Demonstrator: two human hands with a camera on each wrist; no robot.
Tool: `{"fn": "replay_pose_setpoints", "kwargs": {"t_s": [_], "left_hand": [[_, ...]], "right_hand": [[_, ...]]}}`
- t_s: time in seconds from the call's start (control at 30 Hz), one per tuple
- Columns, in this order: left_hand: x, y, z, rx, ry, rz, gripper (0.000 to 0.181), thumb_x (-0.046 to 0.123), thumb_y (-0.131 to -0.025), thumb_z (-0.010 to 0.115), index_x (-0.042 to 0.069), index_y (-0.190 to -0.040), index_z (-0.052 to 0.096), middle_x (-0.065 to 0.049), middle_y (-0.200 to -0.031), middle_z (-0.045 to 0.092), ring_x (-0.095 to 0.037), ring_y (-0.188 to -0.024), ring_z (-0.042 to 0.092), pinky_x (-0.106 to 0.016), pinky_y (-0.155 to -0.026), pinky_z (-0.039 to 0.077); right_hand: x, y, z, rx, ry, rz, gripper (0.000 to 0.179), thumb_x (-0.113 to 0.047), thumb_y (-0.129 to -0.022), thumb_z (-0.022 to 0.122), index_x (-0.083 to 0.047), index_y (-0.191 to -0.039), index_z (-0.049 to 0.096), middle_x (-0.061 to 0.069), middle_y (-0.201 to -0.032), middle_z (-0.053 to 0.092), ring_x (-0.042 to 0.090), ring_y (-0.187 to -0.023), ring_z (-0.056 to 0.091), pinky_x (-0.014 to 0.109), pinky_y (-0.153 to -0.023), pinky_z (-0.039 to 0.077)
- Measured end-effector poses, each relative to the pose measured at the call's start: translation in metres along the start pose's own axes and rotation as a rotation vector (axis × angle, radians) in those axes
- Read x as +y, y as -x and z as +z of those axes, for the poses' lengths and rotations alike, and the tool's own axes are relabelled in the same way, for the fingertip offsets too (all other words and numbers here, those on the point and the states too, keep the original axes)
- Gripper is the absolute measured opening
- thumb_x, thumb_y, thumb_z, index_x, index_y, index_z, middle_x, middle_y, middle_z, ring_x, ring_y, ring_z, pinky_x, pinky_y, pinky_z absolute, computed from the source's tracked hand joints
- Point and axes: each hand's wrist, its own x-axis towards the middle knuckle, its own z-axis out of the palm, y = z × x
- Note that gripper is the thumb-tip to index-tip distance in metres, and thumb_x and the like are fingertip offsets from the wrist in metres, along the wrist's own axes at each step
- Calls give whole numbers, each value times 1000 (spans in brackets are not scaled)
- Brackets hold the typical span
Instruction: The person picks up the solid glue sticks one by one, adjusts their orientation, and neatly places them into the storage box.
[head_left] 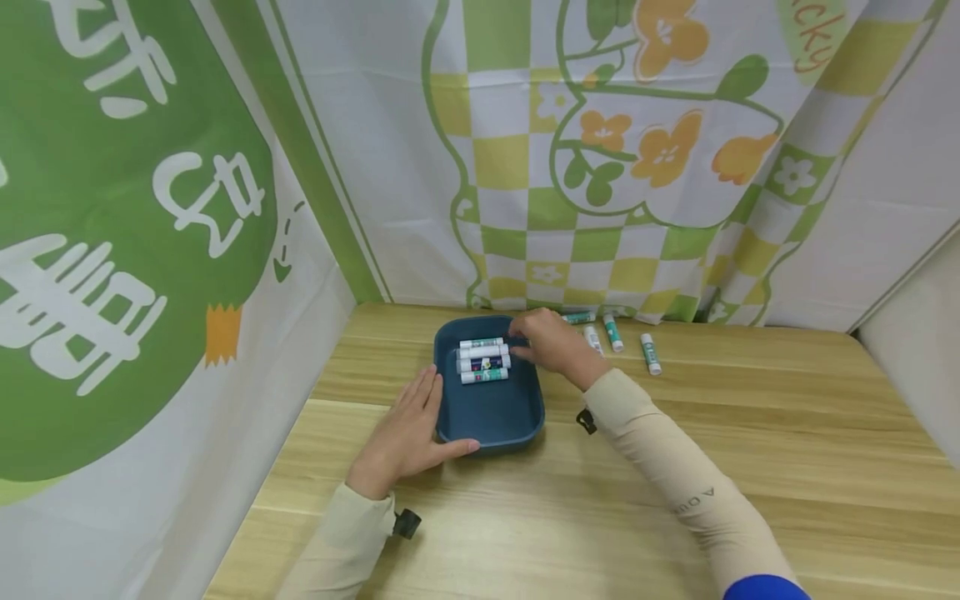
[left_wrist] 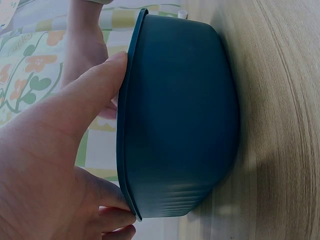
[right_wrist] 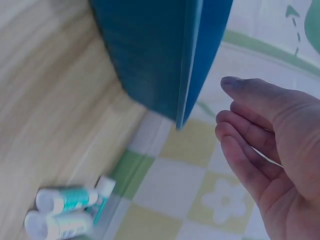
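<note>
In the head view a dark blue plastic bin stands on the table with several glue sticks lying side by side in it. My left hand is spread at its left side, fingers along the left rim and thumb on the near rim. The left wrist view shows that thumb touching the rim. My right hand is over the bin's far right corner, close to the glue sticks inside. Seen from the right wrist, the right hand has loosely bent fingers with nothing between them.
Several more glue sticks lie on the table right of the bin, one glue stick farthest right. Others, near the back edge, are partly hidden by the right hand. A patterned curtain hangs behind the table, and a green-and-white cloth at its left.
</note>
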Motion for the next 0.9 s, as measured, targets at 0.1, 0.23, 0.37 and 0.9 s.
{"fn": "replay_pose_setpoints", "kwargs": {"t_s": [0.1, 0.23, 0.37, 0.9], "left_hand": [[0, 0, 0, -3, -6, -5, 125, 80, -88, 63, -8, -165, 20, -25, -176, 12, -40, -166, 12, -56, -134, 20], [0, 0, 0, -8, -6, -9, 125, 81, -88, 62, -7, -165, 19, -25, -176, 12, -40, -166, 11, -55, -135, 19], [1, 1, -1, -8, -3, -6, 125, 81, -88, 62, -8, -165, 20, -25, -176, 12, -40, -166, 11, -56, -135, 18], [1, 1, -1, 0, -1, -5, 125, 80, -88, 62, -8, -165, 20, -26, -176, 13, -40, -166, 11, -56, -134, 20]], "right_hand": [[10, 6, -6, 9, -8, 36, 25, -14, -95, 81, 2, -115, 78, 17, -112, 80, 30, -101, 78, 41, -87, 65], [24, 14, -11, 11, 13, 90, 27, -14, -94, 81, 2, -116, 77, 19, -112, 79, 31, -101, 77, 42, -86, 65], [36, 24, -15, 3, 25, 145, 30, -14, -94, 81, 4, -118, 76, 20, -113, 78, 33, -102, 76, 46, -88, 64], [74, 57, 8, -81, 12, 385, 42, -10, -95, 77, -13, -62, 50, -1, -66, 47, 15, -61, 40, 26, -52, 34]]}}
